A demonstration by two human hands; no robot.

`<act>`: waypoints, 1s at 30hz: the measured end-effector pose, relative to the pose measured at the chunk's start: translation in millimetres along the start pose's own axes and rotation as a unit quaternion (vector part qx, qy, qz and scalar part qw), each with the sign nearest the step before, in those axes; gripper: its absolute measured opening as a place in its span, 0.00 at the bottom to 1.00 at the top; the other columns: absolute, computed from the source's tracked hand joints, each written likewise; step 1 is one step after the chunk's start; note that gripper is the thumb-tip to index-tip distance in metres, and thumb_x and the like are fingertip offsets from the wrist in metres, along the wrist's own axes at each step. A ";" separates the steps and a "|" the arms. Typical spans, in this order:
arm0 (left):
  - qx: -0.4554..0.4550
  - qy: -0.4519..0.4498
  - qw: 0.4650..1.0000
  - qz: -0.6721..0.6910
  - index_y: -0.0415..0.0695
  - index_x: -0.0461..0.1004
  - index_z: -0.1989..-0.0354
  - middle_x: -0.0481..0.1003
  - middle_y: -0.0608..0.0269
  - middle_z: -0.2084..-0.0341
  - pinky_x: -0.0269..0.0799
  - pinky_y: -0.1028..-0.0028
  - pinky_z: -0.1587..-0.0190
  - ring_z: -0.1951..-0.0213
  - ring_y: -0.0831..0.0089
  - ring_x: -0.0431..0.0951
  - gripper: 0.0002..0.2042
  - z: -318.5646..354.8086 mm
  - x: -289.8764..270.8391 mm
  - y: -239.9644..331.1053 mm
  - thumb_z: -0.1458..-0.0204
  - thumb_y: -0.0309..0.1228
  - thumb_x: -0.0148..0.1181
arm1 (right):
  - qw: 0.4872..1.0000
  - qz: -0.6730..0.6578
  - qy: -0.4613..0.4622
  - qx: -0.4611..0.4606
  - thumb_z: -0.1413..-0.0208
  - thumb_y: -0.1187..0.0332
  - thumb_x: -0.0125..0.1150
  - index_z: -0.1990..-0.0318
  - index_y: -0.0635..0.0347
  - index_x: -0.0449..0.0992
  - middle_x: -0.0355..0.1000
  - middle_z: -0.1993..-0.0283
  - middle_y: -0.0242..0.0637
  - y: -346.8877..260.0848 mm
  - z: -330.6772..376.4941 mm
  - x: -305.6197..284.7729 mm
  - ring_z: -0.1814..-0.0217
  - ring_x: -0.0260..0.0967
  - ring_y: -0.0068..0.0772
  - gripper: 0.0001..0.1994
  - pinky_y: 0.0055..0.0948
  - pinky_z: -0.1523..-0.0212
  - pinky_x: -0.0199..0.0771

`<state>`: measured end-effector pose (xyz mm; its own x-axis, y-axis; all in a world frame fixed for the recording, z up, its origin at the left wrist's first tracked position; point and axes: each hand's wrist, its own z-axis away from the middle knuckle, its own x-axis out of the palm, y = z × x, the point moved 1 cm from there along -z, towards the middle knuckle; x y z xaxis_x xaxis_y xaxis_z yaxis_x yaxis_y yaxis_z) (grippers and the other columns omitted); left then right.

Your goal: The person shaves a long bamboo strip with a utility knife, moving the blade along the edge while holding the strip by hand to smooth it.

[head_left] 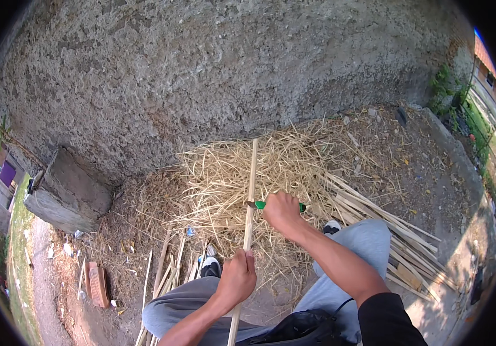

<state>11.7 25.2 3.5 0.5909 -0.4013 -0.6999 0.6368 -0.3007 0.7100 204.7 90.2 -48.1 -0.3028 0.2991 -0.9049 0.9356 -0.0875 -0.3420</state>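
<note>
While the left hand (237, 278) grips the long bamboo strip (250, 202) low down, strip running up & away over the shavings pile (230, 173), the right hand (282, 212) is closed round a green-handled knife (259, 205), blade touching the strip just above the left hand. Risk, imo: blade slips off the narrow strip twd the left fingers or knees below, esp. w/ grain catching. Split slats (398, 242) lie right of the right hand.
</note>
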 end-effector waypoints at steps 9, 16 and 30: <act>-0.017 -0.041 0.999 -0.022 0.34 0.67 0.71 0.69 0.44 0.86 0.65 0.56 0.76 0.80 0.45 0.73 0.15 33.7 8.2 3.1 0.35 0.33 0.44 | 0.991 -0.038 -0.043 0.118 0.50 0.81 0.49 0.75 0.69 0.77 0.69 0.77 0.46 30.5 -35.5 1.2 0.79 0.68 0.40 0.09 0.41 0.83 0.63; -0.075 -0.097 0.988 0.098 0.38 0.69 0.68 0.65 0.67 0.85 0.63 0.74 0.75 0.81 0.78 0.64 0.17 34.2 -15.2 -42.8 0.33 0.38 0.42 | 0.983 -0.044 0.013 0.176 0.49 0.75 0.56 0.70 0.69 0.79 0.75 0.67 0.57 74.1 -25.9 -9.2 0.72 0.75 0.55 0.06 0.52 0.65 0.74; -0.043 -0.005 0.991 0.126 0.37 0.70 0.63 0.66 0.64 0.87 0.63 0.71 0.78 0.83 0.75 0.67 0.15 20.2 11.4 -43.2 0.32 0.36 0.40 | 0.995 -0.043 -0.079 0.037 0.50 0.75 0.53 0.73 0.65 0.78 0.74 0.75 0.54 -10.2 30.3 -18.9 0.70 0.76 0.53 0.07 0.49 0.66 0.71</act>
<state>-19.0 16.2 -33.6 0.7321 -0.4628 -0.4999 0.5098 -0.1144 0.8526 195.3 56.6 -35.3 -0.4118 0.1567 -0.8977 0.8906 -0.1394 -0.4329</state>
